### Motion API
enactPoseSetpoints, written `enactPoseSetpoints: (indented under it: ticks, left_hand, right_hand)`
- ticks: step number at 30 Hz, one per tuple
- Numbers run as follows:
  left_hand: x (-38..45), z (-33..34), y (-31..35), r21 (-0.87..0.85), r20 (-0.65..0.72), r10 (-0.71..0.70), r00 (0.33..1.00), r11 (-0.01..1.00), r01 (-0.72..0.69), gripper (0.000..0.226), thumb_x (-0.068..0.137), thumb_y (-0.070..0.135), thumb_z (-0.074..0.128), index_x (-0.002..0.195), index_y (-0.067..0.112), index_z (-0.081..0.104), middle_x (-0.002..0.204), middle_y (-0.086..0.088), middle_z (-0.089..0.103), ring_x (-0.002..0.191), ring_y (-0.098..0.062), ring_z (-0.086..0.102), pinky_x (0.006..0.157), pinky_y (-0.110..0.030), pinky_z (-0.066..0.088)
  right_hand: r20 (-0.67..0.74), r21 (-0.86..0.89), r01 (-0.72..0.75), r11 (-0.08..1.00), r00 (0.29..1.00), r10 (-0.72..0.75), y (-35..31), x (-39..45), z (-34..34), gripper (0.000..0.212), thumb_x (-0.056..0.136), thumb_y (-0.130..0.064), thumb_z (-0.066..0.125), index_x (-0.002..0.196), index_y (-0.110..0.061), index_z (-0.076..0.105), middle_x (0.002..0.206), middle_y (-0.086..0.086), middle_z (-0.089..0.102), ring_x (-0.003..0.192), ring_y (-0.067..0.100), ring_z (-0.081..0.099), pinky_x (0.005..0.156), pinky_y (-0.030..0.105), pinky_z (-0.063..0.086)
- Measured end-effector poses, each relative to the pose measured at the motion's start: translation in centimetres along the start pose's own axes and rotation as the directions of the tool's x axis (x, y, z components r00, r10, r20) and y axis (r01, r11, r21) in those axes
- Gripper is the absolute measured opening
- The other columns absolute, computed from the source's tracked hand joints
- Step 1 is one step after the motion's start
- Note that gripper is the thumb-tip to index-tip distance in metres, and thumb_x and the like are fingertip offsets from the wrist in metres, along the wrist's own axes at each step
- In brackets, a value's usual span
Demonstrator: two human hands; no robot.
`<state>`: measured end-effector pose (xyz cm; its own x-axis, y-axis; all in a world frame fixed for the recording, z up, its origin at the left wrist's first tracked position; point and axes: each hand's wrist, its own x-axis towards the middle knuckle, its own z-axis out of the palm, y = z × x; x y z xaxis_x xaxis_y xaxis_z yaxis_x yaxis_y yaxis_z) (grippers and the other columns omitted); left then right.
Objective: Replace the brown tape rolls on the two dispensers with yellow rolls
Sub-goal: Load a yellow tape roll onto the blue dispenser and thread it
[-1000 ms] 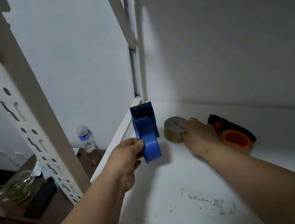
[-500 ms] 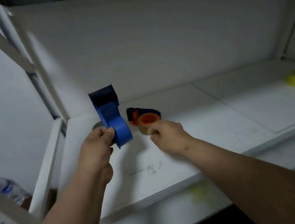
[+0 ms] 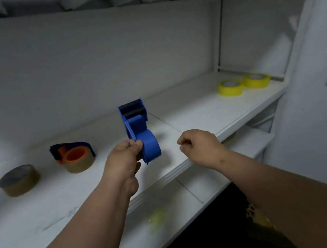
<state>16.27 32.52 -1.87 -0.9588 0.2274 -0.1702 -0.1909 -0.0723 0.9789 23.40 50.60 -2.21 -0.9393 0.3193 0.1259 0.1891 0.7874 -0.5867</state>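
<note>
Left hand (image 3: 124, 160) grips blue dispenser (image 3: 141, 135); right hand (image 3: 200, 146) empty.

Single head-worn view, wide-angle, looking forward and down from just above the forearms into a white shelf (image 3: 211, 113) bay. Faces the back wall (image 3: 93, 66), slightly angled so the shelf runs up toward the right. Close in: left hand (image 3: 124, 160) and right hand (image 3: 200, 146) near frame centre, both arms entering from the bottom edge. Upper shelf underside along the top, lower shelf at the bottom. No second view to overlap with.
</note>
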Motion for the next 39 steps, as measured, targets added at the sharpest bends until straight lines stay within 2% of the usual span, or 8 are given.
enactPoseSetpoints:
  ticks: [7, 14, 17, 22, 27, 32, 35, 39]
  left_hand:
    - [3.1, 15.0, -1.0, -0.023, 0.052, -0.065, 0.997, 0.998, 0.066, 0.012, 0.093, 0.014, 0.056, 0.083, 0.018, 0.061, 0.098, -0.004, 0.070, 0.090, -0.016, 0.064, 0.073, -0.030, 0.041]
    - [6.7, 25.1, -2.2, 0.005, 0.113, -0.087, 0.990, 0.996, 0.087, 0.018, 0.093, 0.014, 0.055, 0.077, 0.018, 0.058, 0.095, -0.003, 0.069, 0.086, -0.016, 0.063, 0.072, -0.030, 0.040]
    - [9.9, 27.8, -2.1, 0.021, 0.114, -0.093, 0.989, 0.996, 0.091, 0.018, 0.093, 0.014, 0.055, 0.076, 0.018, 0.057, 0.097, -0.004, 0.069, 0.088, -0.017, 0.063, 0.074, -0.030, 0.041]
    - [17.2, 31.5, -0.9, 0.027, 0.118, -0.084, 0.989, 0.996, 0.081, 0.020, 0.094, 0.014, 0.055, 0.075, 0.019, 0.056, 0.088, -0.001, 0.067, 0.081, -0.014, 0.062, 0.070, -0.028, 0.040]
    - [23.5, 35.0, -0.3, 0.029, 0.122, -0.105, 0.987, 0.994, 0.102, 0.020, 0.094, 0.014, 0.056, 0.075, 0.019, 0.056, 0.086, 0.000, 0.065, 0.078, -0.014, 0.059, 0.069, -0.027, 0.039]
    - [27.6, 37.4, -0.3, 0.046, 0.102, -0.134, 0.986, 0.990, 0.130, 0.009, 0.092, 0.014, 0.060, 0.085, 0.020, 0.061, 0.091, -0.001, 0.066, 0.083, -0.014, 0.061, 0.068, -0.026, 0.040]
    - [29.7, 38.4, -0.4, 0.057, 0.088, -0.132, 0.987, 0.990, 0.127, 0.006, 0.091, 0.015, 0.061, 0.086, 0.018, 0.061, 0.092, -0.003, 0.067, 0.082, -0.016, 0.061, 0.067, -0.025, 0.040]
    - [31.3, 39.8, -0.7, 0.055, 0.070, -0.159, 0.985, 0.986, 0.155, 0.013, 0.091, 0.016, 0.063, 0.080, 0.014, 0.056, 0.096, -0.012, 0.055, 0.087, -0.024, 0.048, 0.063, -0.025, 0.035]
  right_hand:
    - [-0.053, -0.105, -0.128, 0.986, 0.991, 0.123, 14.6, 1.8, -9.9, 0.019, 0.089, -0.024, 0.055, 0.104, -0.019, 0.065, 0.112, 0.005, 0.065, 0.107, 0.026, 0.059, 0.098, 0.043, 0.044]
    - [-0.030, -0.189, -0.157, 0.969, 0.988, 0.154, 22.6, 6.5, -14.2, 0.026, 0.089, -0.030, 0.054, 0.112, -0.019, 0.062, 0.118, 0.007, 0.060, 0.112, 0.027, 0.056, 0.097, 0.040, 0.044]
    - [-0.025, -0.226, -0.156, 0.962, 0.988, 0.154, 25.0, 9.7, -14.9, 0.029, 0.090, -0.030, 0.054, 0.115, -0.019, 0.061, 0.120, 0.007, 0.058, 0.114, 0.027, 0.055, 0.097, 0.038, 0.043]
    - [-0.049, -0.273, -0.194, 0.942, 0.981, 0.188, 28.1, 16.4, -16.1, 0.030, 0.090, -0.031, 0.051, 0.117, -0.020, 0.059, 0.125, 0.007, 0.056, 0.117, 0.026, 0.052, 0.102, 0.044, 0.039]
    - [-0.102, -0.325, -0.235, 0.916, 0.972, 0.213, 31.1, 22.5, -17.8, 0.030, 0.089, -0.033, 0.049, 0.117, -0.024, 0.057, 0.126, 0.002, 0.055, 0.118, 0.023, 0.050, 0.101, 0.042, 0.035]
    - [-0.097, -0.355, -0.249, 0.901, 0.968, 0.229, 34.6, 27.4, -18.1, 0.032, 0.089, -0.033, 0.049, 0.120, -0.026, 0.055, 0.128, 0.003, 0.053, 0.121, 0.024, 0.047, 0.100, 0.042, 0.033]
    - [-0.132, -0.374, -0.222, 0.900, 0.974, 0.185, 36.1, 31.0, -18.2, 0.039, 0.086, -0.031, 0.051, 0.124, -0.025, 0.052, 0.127, 0.006, 0.050, 0.121, 0.027, 0.046, 0.097, 0.043, 0.035]
    - [-0.023, -0.511, -0.126, 0.850, 0.991, 0.132, 37.7, 35.3, -17.8, 0.049, 0.085, -0.034, 0.049, 0.133, -0.024, 0.046, 0.136, 0.006, 0.047, 0.125, 0.027, 0.044, 0.100, 0.044, 0.034]
